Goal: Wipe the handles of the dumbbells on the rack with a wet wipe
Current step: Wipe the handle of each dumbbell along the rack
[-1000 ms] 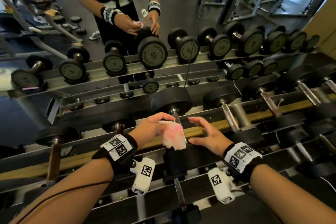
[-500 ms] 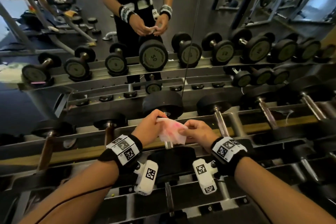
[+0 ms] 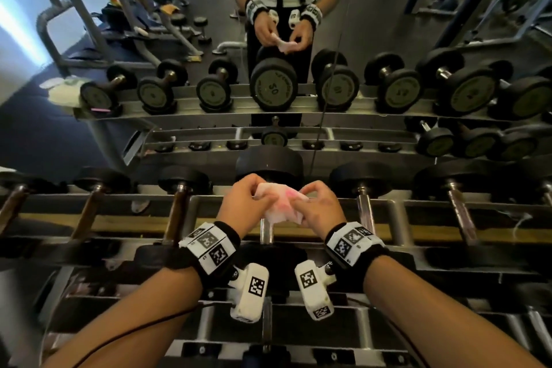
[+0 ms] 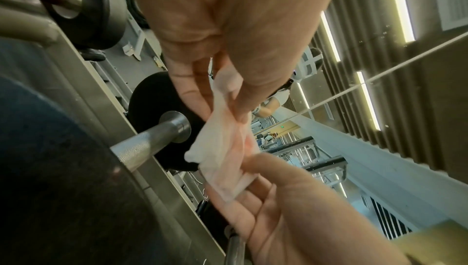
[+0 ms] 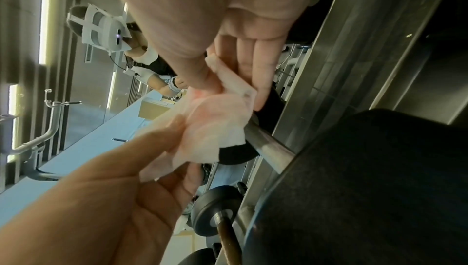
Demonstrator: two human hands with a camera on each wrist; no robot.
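Note:
A crumpled white wet wipe [image 3: 280, 203] with pink stains is held up between both hands, just above the steel handle [image 3: 265, 230] of the big dumbbell in the rack's middle. My left hand [image 3: 263, 199] pinches the wipe's left side and my right hand [image 3: 302, 205] pinches its right side. In the left wrist view the thumb and fingers of the left hand [image 4: 225, 97] nip the wipe [image 4: 222, 149] beside the knurled handle [image 4: 149, 145]. The right wrist view shows the right hand [image 5: 235, 89] clamping the wipe [image 5: 217, 123] above the handle [image 5: 268, 145].
More dumbbells lie on the rack [image 3: 397, 209] to either side, with rusty brown handles [image 3: 174, 215] on the left and steel handles [image 3: 366, 212] on the right. A mirror [image 3: 328, 39] behind the rack reflects me and the gym. A lower tier [image 3: 358, 334] sits near my forearms.
My right hand has come in from the right and taken hold of the wipe, which the left hand alone held before. Both hands now sit centred over the big dumbbell's handle.

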